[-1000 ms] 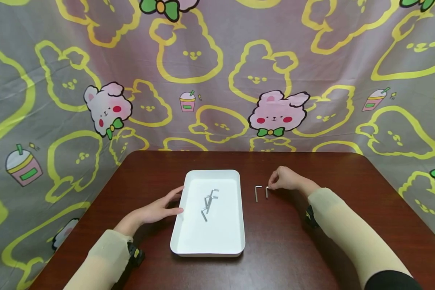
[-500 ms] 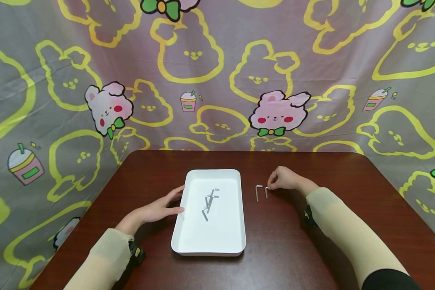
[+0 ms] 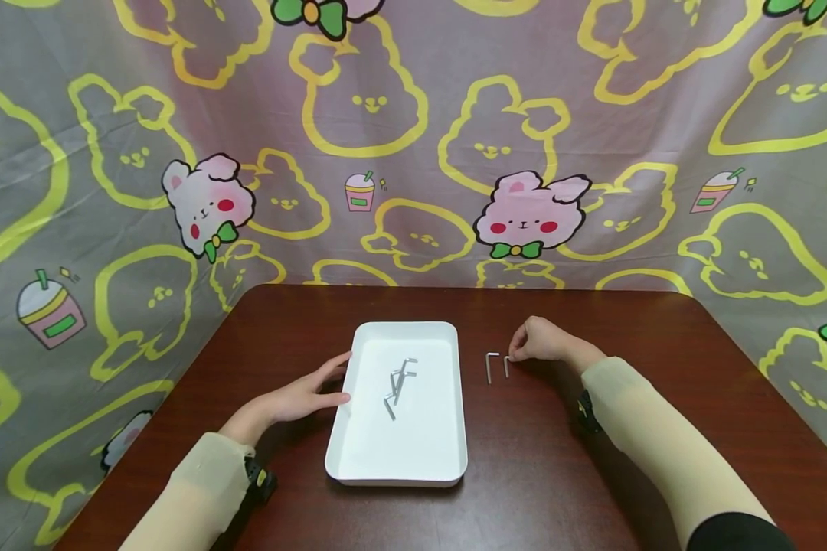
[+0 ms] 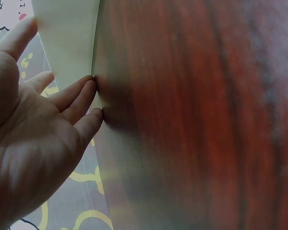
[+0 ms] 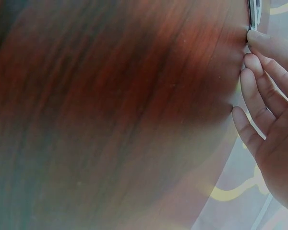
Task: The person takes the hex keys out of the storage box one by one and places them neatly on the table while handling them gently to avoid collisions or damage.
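A white tray (image 3: 413,451) lies on the table, with several L-shaped hex keys (image 3: 398,383) jumbled inside it. My left hand (image 3: 292,398) touches the tray's left rim, thumb and fingers spread; the left wrist view shows the same hand (image 4: 43,115) with its fingertips down near the tray wall. To the tray's right, two hex keys stand out on the wood side by side. The longer hex key (image 3: 488,369) is untouched. My right hand (image 3: 543,339) pinches the short arm of the smaller hex key (image 3: 506,367), its grip partly hidden by the fingers; this hand (image 5: 273,96) rests its fingertips on the tabletop.
The dark reddish-brown table (image 3: 524,474) extends around the tray. A patterned cloth (image 3: 413,138) hangs behind the table and along both sides.
The smaller hex key has shifted very slightly left with my right hand, closer to the longer one. My left hand stays at the tray's rim.
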The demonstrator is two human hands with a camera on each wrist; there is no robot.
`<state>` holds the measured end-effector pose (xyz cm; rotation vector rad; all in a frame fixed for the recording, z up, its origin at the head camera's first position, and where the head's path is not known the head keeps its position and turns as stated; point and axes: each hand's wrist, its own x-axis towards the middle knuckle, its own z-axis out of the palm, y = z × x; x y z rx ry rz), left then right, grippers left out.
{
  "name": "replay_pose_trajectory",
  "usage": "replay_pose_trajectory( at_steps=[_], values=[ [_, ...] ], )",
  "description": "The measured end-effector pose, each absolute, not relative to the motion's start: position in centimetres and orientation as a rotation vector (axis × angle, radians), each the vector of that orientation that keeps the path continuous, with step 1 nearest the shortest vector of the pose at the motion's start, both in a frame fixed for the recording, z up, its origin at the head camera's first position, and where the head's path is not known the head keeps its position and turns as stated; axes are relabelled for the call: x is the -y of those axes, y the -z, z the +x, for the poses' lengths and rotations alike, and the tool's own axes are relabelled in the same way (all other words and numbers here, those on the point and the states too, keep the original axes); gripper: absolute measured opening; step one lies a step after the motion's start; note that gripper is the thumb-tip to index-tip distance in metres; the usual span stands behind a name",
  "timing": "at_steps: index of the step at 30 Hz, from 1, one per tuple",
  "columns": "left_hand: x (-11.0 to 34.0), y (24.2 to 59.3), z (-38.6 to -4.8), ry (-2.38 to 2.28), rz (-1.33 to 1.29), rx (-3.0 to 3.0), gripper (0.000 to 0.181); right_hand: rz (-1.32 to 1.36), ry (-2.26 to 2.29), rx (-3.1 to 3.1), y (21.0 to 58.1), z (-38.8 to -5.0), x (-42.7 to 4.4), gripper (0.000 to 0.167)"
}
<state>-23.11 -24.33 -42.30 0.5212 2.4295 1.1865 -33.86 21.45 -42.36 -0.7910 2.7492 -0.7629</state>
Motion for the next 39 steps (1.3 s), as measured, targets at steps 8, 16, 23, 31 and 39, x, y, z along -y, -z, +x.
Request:
replay_pose_trajectory(
  at_steps=[8, 16, 23, 31, 39],
  values=[
    [24.3, 42.5, -23.1, -1.184, 0.523, -2.431, 0.082, -0.772, 0.779, -2.742, 42.1, -33.6, -21.3, 0.011],
    [24.3, 42.1, -23.0, -1.167, 0.535, -2.447, 0.081, -0.760, 0.781, -2.730, 42.2, -33.7, -21.4, 0.011],
    [24.3, 42.1, -23.0, -1.167, 0.538, -2.448, 0.082, -0.772, 0.810, -2.701, 42.2, -33.7, -21.4, 0.009],
    [24.3, 42.2, -23.1, -1.180, 0.552, -2.437, 0.082, -0.719, 0.869, -2.668, 41.8, -33.7, -21.4, 0.006],
    [24.4, 42.2, -23.1, -1.171, 0.548, -2.448, 0.081, -0.687, 0.901, -2.675, 40.9, -33.8, -20.9, 0.005]
  ],
)
